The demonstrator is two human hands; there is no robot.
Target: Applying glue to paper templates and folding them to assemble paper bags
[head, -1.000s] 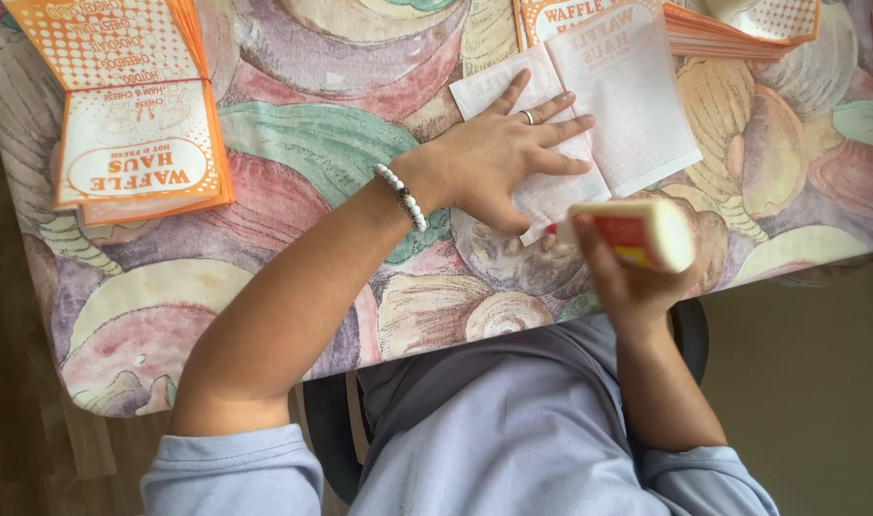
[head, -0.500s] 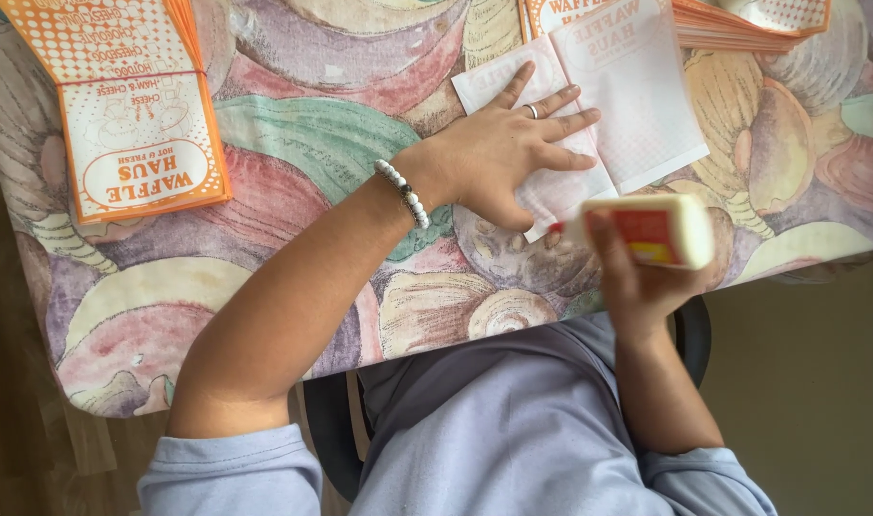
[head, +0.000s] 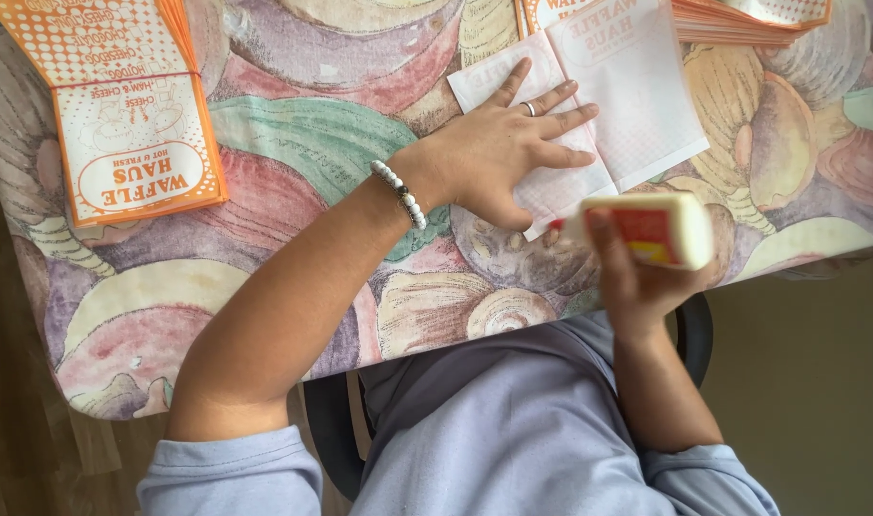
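Note:
My left hand (head: pixel 508 153) lies flat, fingers spread, on a white paper bag blank (head: pixel 637 105) turned printed side down on the table. It wears a ring and a beaded bracelet. My right hand (head: pixel 632 277) grips a white glue stick with a red and yellow label (head: pixel 651 227), held sideways near the table's front edge. Its tip points left at the paper's near corner, just below my left hand.
A stack of orange and white printed paper bags (head: pixel 121 124) lies at the left. Another orange stack (head: pixel 752 14) sits at the top right. The table wears a pastel shell-patterned cloth (head: pixel 303 134). A dark chair (head: pixel 694 325) is beneath me.
The glue stick has shifted slightly right and tilted more level. My left hand stays pressed on the paper.

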